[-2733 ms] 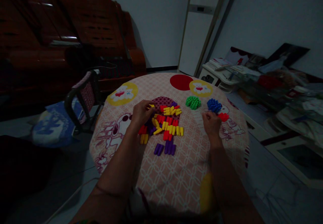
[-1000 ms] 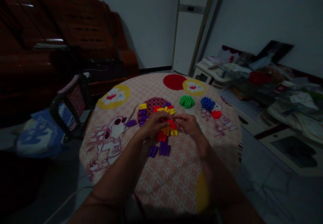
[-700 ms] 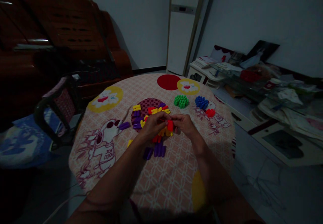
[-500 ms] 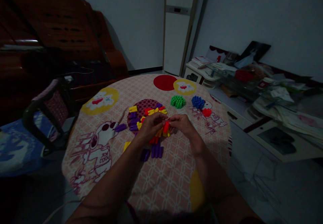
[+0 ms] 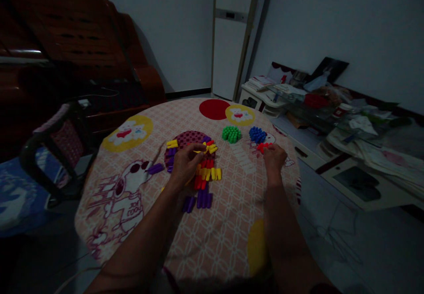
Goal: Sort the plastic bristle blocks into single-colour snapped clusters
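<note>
My left hand (image 5: 187,163) is over the pile of plastic toy blocks, thumb and fingers closed around a yellow block (image 5: 199,151) that shows between the fingertips. Beneath and beside it lie joined red blocks (image 5: 200,181), yellow blocks (image 5: 217,173) and purple blocks (image 5: 204,199). Over to the right, my right hand (image 5: 275,158) has its fingers closed at a small red block cluster (image 5: 263,147), pinching its near side. Just behind that sits a blue block cluster (image 5: 257,134). A green block cluster (image 5: 231,133) rests between the pile and the blue one.
A patterned cloth covers the round table (image 5: 225,236). A chair (image 5: 49,152) stands at the left edge, with a wooden sofa (image 5: 89,42) behind. On the right is a low cabinet (image 5: 357,190) heaped with papers and bags. A tall white unit (image 5: 228,55) stands at the back.
My hands worked together on a red block over the pile, then parted. The right went to the red cluster; the left stayed at the pile. The view has turned rightward.
</note>
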Demonstrator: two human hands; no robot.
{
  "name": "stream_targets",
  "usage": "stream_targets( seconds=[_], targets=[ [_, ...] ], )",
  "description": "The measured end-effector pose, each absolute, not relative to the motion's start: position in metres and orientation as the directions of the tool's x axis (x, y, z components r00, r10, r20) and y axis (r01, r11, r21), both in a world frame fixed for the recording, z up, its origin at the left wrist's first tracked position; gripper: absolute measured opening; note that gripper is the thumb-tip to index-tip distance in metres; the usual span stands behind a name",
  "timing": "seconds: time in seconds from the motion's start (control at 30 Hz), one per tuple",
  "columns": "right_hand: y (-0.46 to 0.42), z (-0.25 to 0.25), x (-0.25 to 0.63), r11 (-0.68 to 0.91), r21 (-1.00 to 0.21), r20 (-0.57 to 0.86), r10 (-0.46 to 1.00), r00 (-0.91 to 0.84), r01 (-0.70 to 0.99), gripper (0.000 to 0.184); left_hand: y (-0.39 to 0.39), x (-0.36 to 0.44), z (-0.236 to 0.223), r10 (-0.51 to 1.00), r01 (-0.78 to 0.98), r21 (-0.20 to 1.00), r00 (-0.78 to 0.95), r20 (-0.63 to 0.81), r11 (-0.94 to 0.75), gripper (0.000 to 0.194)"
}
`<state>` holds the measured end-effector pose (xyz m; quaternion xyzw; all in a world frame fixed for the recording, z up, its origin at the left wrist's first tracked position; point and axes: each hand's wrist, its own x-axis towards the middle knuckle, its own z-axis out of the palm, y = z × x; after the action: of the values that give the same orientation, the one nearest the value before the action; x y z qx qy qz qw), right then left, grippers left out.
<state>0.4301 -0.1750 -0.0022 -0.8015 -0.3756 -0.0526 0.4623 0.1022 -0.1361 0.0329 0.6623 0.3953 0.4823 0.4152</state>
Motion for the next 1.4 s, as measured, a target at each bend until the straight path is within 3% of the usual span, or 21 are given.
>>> stream_targets(
  seconds=[0.2,0.5,0.63,0.73,0.9,1.13,1.33,1.4],
  targets=[
    [-0.171,-0.005,0.429,-0.381,-0.615,0.44,0.562,0.701,0.691,0.017,-0.132,0.094,0.034,0.931,0.153,0.925,0.179,0.319,-0.347,0.025],
    [-0.174,-0.007,0.432,-0.379,-0.619,0.469,0.523,0.711,0.687,0.012,-0.118,0.067,0.036,0.914,0.315,0.858,0.149,0.379,-0.407,0.022],
    [-0.175,0.0,0.425,-0.344,-0.637,0.504,0.492,0.71,0.69,0.017,-0.122,0.063,0.045,0.87,0.362,0.798,0.305,0.387,-0.482,0.021],
    [-0.172,0.005,0.406,-0.214,-0.679,0.509,0.553,0.66,0.703,0.018,-0.129,0.071,0.046,0.78,0.374,0.732,0.526,0.339,-0.57,0.022],
    [-0.17,0.01,0.347,0.107,-0.794,0.417,0.812,0.408,0.599,0.025,-0.139,0.089,0.04,0.648,0.419,0.614,0.733,0.206,-0.669,0.032],
    [-0.183,0.014,0.287,0.368,-0.788,0.408,0.912,-0.029,0.494,0.022,-0.128,0.071,0.041,0.784,0.578,0.579,0.592,0.188,-0.575,0.025],
    [-0.189,0.006,0.252,0.526,-0.647,0.381,0.85,-0.363,0.551,0.009,-0.12,0.054,0.042,0.791,0.564,0.619,0.59,0.162,-0.547,0.019],
    [-0.191,0.005,0.243,0.535,-0.558,0.345,0.845,-0.409,0.634,0.015,-0.121,0.053,0.042,0.789,0.549,0.635,0.593,0.162,-0.543,0.019]
  ],
)
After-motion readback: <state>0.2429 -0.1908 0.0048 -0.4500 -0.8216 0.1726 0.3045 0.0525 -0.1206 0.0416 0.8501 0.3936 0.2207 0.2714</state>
